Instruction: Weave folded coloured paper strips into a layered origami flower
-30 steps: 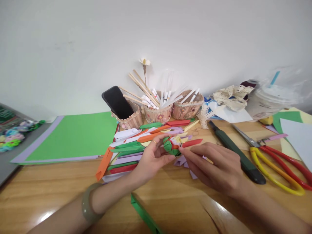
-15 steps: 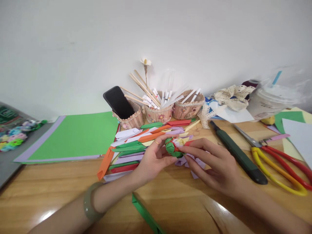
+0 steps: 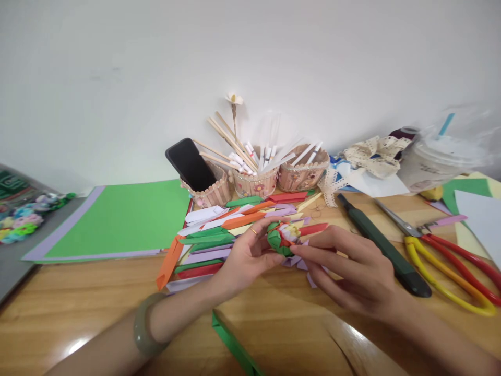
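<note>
A small ball of folded paper (image 3: 278,241), in green, orange-red, white and pale yellow, is held above the desk. My left hand (image 3: 250,255) is closed round its left side, with the thumb underneath. At its lower right edge, the bent fingertips of my right hand (image 3: 348,266) pinch or press the paper; their exact grip is partly hidden. A red folded strip (image 3: 313,228) shows just behind the right fingers. Beneath and behind my hands lie several coloured folded paper strips (image 3: 209,239) and some purple folded pieces (image 3: 301,262). One green strip (image 3: 235,344) lies nearer me.
Green paper sheets (image 3: 129,219) lie at the left. A phone (image 3: 191,164) leans in one of the decorated holders (image 3: 256,185), beside sticks and pens. On the right are a dark green cutter (image 3: 385,245), scissors (image 3: 438,240), lace (image 3: 376,154) and a plastic cup (image 3: 430,162).
My right hand has drawn back slightly to the right and down, baring more of the red strip. The paper ball has turned or shifted a little to the right in my left hand.
</note>
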Motion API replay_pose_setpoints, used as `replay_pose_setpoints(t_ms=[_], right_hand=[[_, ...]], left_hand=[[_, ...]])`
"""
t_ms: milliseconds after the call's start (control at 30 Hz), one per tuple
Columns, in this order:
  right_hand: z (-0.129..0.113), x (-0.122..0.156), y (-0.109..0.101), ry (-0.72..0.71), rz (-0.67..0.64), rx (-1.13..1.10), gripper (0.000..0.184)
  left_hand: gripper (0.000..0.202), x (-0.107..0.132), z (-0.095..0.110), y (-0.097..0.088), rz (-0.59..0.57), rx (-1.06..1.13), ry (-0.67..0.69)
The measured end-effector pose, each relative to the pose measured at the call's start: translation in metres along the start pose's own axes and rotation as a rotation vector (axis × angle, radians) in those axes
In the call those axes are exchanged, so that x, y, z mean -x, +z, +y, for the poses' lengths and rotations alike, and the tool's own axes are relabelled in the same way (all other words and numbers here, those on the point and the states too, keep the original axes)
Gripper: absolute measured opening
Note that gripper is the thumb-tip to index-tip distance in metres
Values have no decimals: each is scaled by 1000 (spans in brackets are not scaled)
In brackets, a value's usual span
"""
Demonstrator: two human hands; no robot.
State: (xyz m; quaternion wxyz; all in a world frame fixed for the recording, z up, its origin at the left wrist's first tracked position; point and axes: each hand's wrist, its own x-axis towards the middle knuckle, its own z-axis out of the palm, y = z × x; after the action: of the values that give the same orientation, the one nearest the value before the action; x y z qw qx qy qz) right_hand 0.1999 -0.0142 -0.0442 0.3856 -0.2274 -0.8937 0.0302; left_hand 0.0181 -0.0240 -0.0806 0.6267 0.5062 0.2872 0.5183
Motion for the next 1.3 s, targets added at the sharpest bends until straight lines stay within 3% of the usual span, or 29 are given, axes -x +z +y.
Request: replay_pose_setpoints(t_ms=[133,267,467,800,967,1067,1300], right_hand=[[0,-2,-2,163,73,-125,33],[3,-2,0,259,60,-207,27],[3,-3,1,314,30,-292,22],[-1,-6,2,305,22,-251,16],[0,-5,3,292,29,-245,18],[-1,-5,3,295,26,-243,17],[-2,-6,2,433,-31,-290,12]], left_hand=[[52,0,3,1,22,50,-47],[56,2,7,1,7,201,-171],[40,2,10,1,30,382,-239],[36,3,7,1,34,330,-254],[58,0,5,2,61,229,-169],[60,-1,4,2,86,167,-128],[61,-3,0,-1,48,119,-106]])
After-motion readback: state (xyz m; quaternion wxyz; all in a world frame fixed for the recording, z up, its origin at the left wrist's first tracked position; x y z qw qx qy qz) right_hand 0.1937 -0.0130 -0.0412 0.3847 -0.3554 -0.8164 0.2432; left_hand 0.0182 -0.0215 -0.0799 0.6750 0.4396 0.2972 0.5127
